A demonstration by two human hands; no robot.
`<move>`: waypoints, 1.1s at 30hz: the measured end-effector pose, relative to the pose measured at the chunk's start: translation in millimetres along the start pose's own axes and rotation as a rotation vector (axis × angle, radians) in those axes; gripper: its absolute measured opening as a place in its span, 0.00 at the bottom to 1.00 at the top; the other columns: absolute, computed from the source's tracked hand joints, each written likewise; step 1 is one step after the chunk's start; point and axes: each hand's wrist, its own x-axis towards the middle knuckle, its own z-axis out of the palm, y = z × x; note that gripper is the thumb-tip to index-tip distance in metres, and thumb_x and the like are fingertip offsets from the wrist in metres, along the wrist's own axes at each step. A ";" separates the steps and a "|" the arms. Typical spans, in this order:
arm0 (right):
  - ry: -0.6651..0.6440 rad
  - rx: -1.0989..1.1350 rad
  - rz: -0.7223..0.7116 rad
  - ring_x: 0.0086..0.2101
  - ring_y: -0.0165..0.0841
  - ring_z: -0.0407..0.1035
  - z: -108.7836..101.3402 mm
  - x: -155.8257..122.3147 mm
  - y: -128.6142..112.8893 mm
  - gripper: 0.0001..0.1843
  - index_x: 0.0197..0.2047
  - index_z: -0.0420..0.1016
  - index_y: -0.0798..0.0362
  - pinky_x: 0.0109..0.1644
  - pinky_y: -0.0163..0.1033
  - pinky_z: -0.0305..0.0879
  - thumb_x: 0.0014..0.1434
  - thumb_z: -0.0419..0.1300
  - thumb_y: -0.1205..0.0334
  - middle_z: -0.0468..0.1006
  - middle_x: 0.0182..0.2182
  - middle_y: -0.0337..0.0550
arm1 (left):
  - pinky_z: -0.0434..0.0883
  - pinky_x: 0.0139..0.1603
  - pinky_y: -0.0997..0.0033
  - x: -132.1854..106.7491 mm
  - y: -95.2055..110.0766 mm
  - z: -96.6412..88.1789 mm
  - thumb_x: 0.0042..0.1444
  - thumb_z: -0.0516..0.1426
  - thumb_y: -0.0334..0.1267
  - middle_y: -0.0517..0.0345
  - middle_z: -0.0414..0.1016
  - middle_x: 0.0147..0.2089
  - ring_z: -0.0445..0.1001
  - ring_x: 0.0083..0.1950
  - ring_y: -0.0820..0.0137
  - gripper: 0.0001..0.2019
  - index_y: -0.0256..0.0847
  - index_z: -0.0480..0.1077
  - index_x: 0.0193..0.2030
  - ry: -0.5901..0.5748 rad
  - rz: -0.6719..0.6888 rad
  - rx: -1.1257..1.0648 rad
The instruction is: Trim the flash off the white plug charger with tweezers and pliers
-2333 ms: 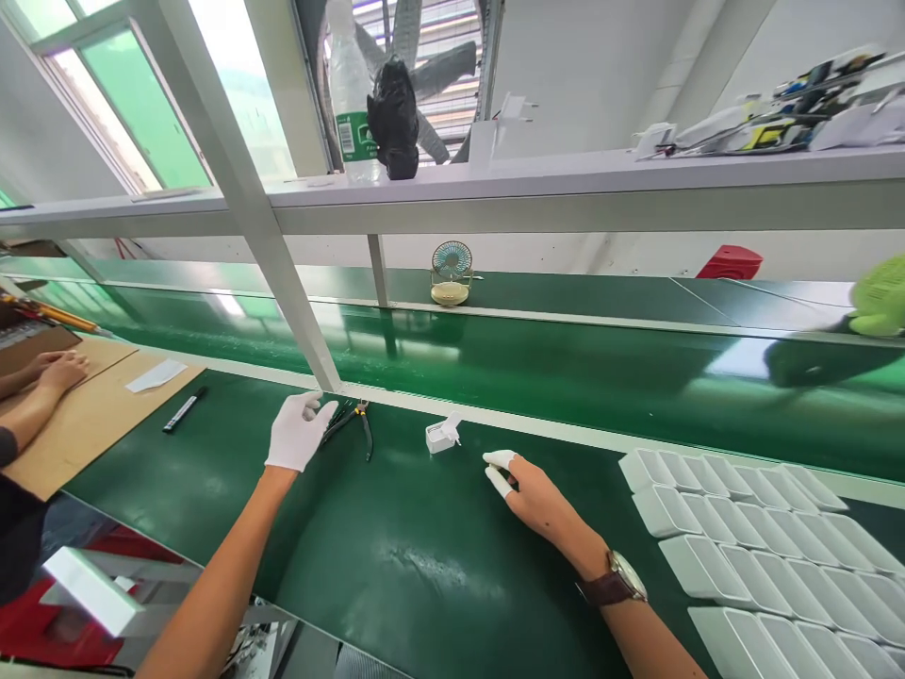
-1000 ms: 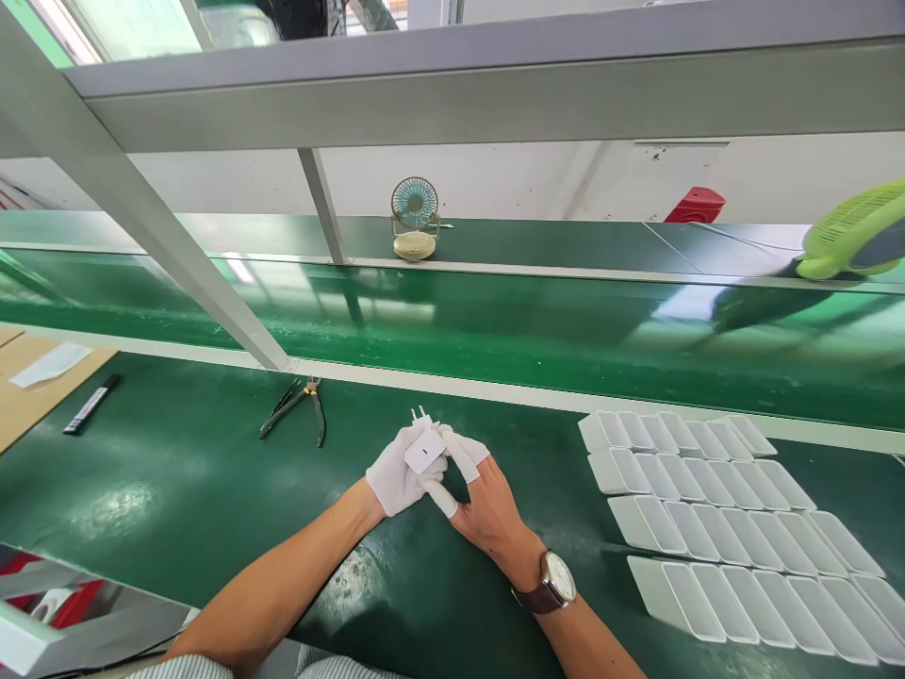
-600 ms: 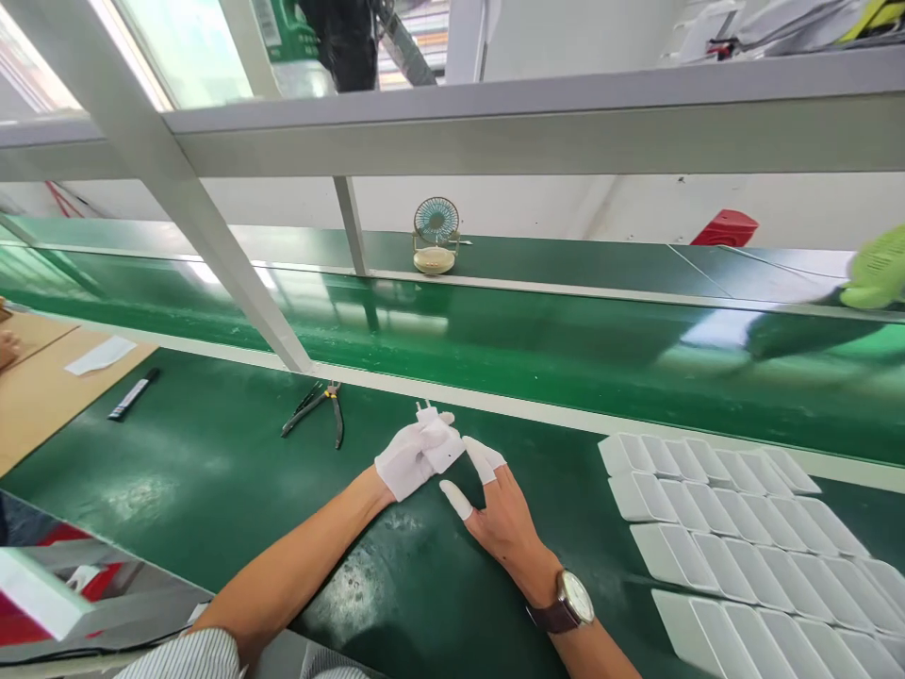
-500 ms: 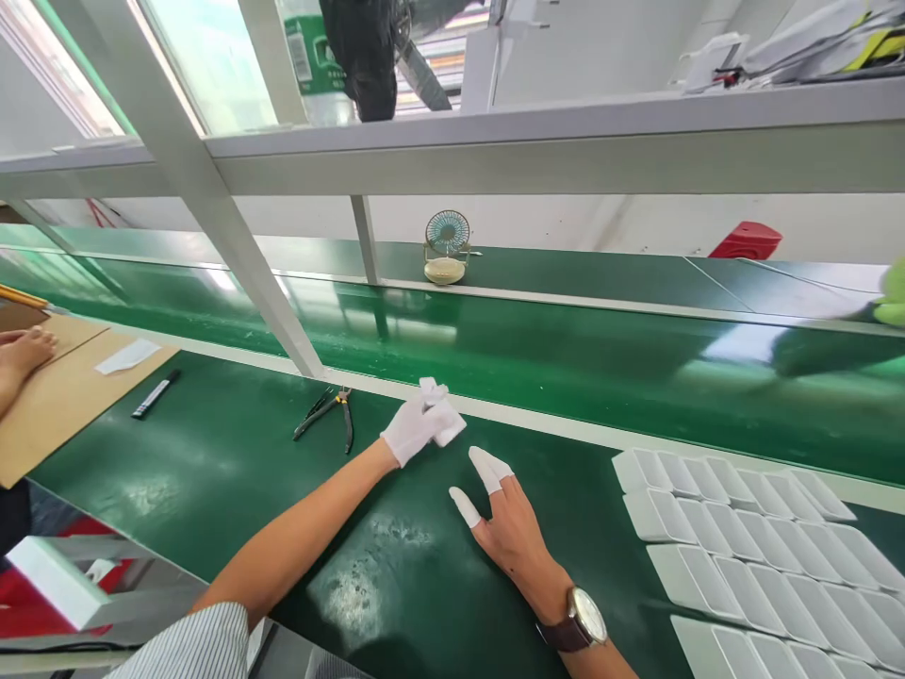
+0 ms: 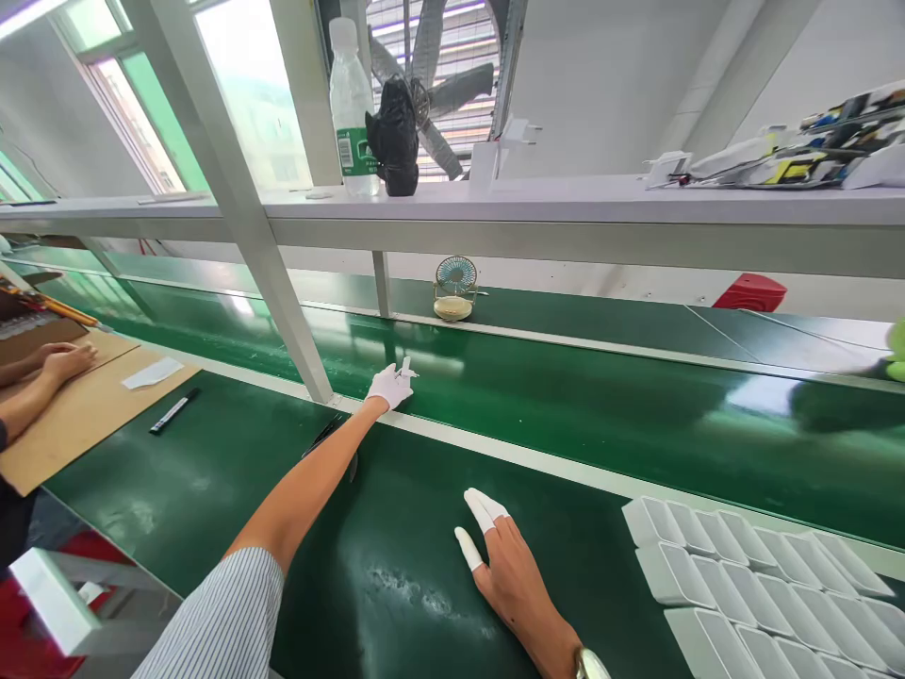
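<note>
My left hand (image 5: 391, 387), in a white glove, reaches over the white edge strip onto the green conveyor belt (image 5: 566, 424). Its fingers are closed on a small white piece (image 5: 405, 371) with a narrow end sticking up; the glove hides much of it. My right hand (image 5: 507, 571) rests low over the dark green table (image 5: 417, 556), fingers apart and holding nothing. White finger cots cover its thumb and two fingertips. Behind my left forearm, pliers (image 5: 323, 434) are partly hidden. Rows of white plastic shells (image 5: 742, 566) lie to the right of my right hand.
A slanted white post (image 5: 283, 283) stands left of my left hand, below a shelf (image 5: 566, 203). A small fan (image 5: 454, 288) sits beyond the belt. At far left, a person's hands (image 5: 67, 363) rest over cardboard (image 5: 91, 405), near a marker (image 5: 173, 411).
My left hand has moved forward and left from the table to the belt, still gripping the white piece. My right hand keeps its open pose. The view has tilted up.
</note>
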 end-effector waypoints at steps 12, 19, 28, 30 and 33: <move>-0.062 0.009 0.016 0.42 0.45 0.76 8.0 -5.2 6.1 0.21 0.64 0.64 0.54 0.47 0.54 0.75 0.71 0.47 0.63 0.78 0.49 0.57 | 0.51 0.71 0.41 -114.8 -80.1 -54.5 0.57 0.57 0.59 0.44 0.57 0.73 0.49 0.74 0.42 0.38 0.40 0.60 0.69 0.014 0.037 0.472; -0.035 -0.014 0.048 0.42 0.46 0.76 8.0 -5.8 5.9 0.26 0.70 0.55 0.58 0.46 0.53 0.76 0.72 0.47 0.60 0.77 0.49 0.58 | 0.52 0.70 0.44 -141.8 -86.9 -38.3 0.62 0.51 0.49 0.44 0.55 0.74 0.47 0.75 0.44 0.33 0.42 0.55 0.73 -0.104 0.045 0.675; -0.038 -0.026 0.044 0.42 0.45 0.76 8.4 -6.3 6.0 0.27 0.71 0.55 0.57 0.47 0.52 0.75 0.72 0.47 0.59 0.77 0.50 0.58 | 0.53 0.70 0.45 -160.6 -101.4 -52.0 0.62 0.51 0.48 0.44 0.54 0.74 0.48 0.75 0.44 0.33 0.39 0.55 0.73 -0.097 0.023 0.707; -0.027 -0.039 0.029 0.40 0.45 0.76 10.5 -6.3 5.7 0.27 0.71 0.54 0.58 0.45 0.52 0.75 0.72 0.47 0.59 0.78 0.49 0.59 | 0.52 0.70 0.45 -161.6 -102.7 -53.3 0.62 0.51 0.48 0.43 0.55 0.74 0.48 0.75 0.44 0.33 0.39 0.56 0.73 -0.098 0.022 0.696; -0.027 -0.053 0.021 0.40 0.46 0.76 11.0 -5.8 4.2 0.28 0.71 0.53 0.58 0.45 0.52 0.75 0.72 0.47 0.59 0.78 0.49 0.59 | 0.52 0.70 0.44 -159.9 -101.8 -54.6 0.62 0.51 0.47 0.42 0.55 0.74 0.48 0.75 0.44 0.33 0.38 0.56 0.72 -0.093 0.023 0.667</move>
